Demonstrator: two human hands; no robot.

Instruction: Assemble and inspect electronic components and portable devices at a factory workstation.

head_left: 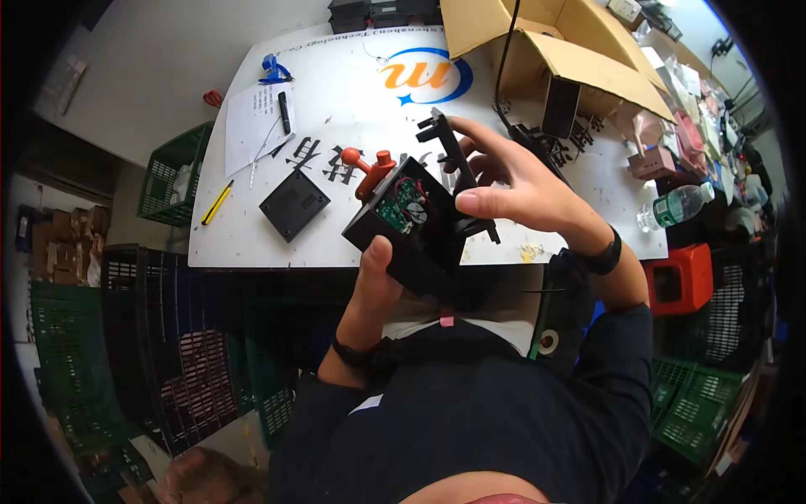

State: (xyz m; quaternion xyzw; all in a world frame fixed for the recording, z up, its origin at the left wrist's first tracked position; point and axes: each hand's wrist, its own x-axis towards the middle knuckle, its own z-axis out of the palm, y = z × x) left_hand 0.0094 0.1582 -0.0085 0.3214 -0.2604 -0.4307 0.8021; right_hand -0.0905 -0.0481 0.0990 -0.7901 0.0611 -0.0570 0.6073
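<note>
My left hand grips an open black plastic box by its near side, tilted over the table's front edge. Inside the box a green circuit board with thin red and black wires shows. An orange-red lever with a ball end stands out from the box's far left side. My right hand pinches a black plastic bracket with several prongs between thumb and fingers, at the box's right side. Whether bracket and box touch I cannot tell. A flat black cover with vent slots lies to the left.
A yellow utility knife, a black marker on a paper sheet and a blue tool lie on the left. An open cardboard box stands at the back right, with a water bottle nearer. A black cable hangs down.
</note>
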